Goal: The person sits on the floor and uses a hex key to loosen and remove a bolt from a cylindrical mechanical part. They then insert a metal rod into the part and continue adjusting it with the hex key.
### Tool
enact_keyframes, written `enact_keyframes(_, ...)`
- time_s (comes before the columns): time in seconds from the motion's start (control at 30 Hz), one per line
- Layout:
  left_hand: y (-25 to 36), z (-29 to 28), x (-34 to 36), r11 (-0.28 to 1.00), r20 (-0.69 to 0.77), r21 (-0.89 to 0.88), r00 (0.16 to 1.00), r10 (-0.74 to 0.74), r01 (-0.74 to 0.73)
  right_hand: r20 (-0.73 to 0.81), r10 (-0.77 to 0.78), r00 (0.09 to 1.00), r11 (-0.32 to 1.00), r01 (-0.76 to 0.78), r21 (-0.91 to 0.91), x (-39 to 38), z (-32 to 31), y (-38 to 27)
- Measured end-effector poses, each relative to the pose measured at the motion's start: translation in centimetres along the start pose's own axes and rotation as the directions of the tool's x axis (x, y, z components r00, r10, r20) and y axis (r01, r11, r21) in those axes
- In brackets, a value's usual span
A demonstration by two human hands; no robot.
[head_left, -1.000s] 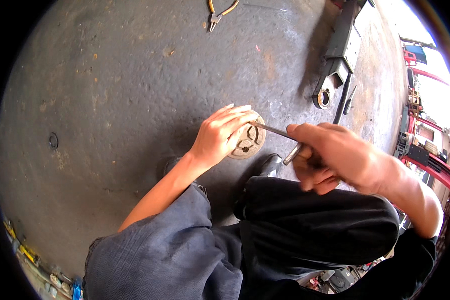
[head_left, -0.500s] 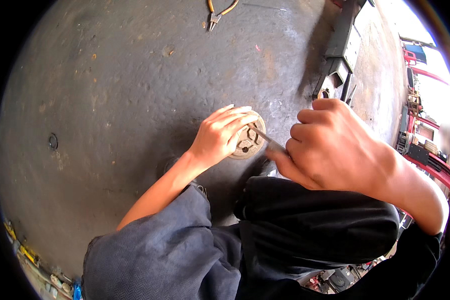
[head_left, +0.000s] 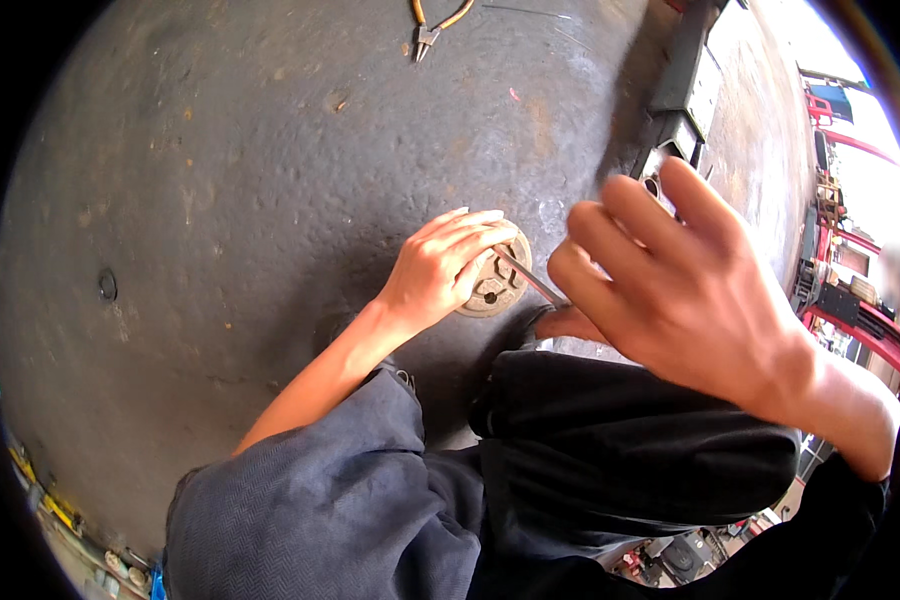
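Note:
A round, greyish-tan disc-shaped part (head_left: 490, 289), with raised shapes and a small hole on its face, is under my left hand (head_left: 440, 262). That hand's fingers lie together across its upper left side, gripping it. A slim metal rod-like tool (head_left: 528, 275) slants from beneath my left fingertips over the disc to my right hand (head_left: 675, 285). My right thumb lies along the tool's near end, while the other fingers are loosely curled and partly lifted. The tool's handle end is hidden behind that hand, and its tip is covered by my left fingers.
Pliers with yellow-orange handles (head_left: 430, 30) lie on the dark floor at the top. A long dark metal beam (head_left: 685, 85) stands at upper right. A small black ring (head_left: 107, 284) lies far left. Red-framed equipment (head_left: 860, 325) lines the right edge.
My right hand has risen slightly and its fingers have loosened and spread from a tighter fist around the tool. My left hand and the disc have stayed in place.

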State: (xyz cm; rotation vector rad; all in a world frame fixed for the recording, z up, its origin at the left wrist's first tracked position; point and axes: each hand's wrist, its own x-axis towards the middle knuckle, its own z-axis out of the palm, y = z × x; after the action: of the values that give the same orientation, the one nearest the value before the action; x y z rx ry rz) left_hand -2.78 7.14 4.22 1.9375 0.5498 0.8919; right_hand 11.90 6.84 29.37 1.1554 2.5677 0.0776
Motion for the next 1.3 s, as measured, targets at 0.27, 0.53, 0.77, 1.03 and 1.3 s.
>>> enact_keyframes(0.27,-0.1,0.9,-0.1,1.0,-0.04,0.004,0.999,0.013,-0.013,-0.216,-0.007,0.976,0.998,0.021,0.064,-0.9,3.7,2.1)
enact_keyframes(0.53,0.1,1.5,-0.1,0.998,-0.105,-0.045,0.993,-0.053,0.048,0.581,0.617,0.53,0.121,-0.793,0.597,-0.8,1.3,-1.5)
enact_keyframes(0.77,-0.2,1.4,0.2,0.998,-0.072,-0.027,0.996,-0.05,0.048,0.175,0.203,0.963,0.856,-0.261,0.447,-3.9,0.8,0.4)
enact_keyframes(1.03,-0.1,0.7,0.3,1.0,-0.048,-0.019,0.999,-0.014,0.013,-0.043,-0.094,0.995,0.968,0.101,0.231,-1.7,1.2,1.7)
enact_keyframes(1.3,0.2,0.4,0.5,0.998,-0.016,-0.059,1.0,-0.015,0.014,-0.093,-0.111,0.989,0.982,0.124,0.145,-0.4,0.6,0.7)
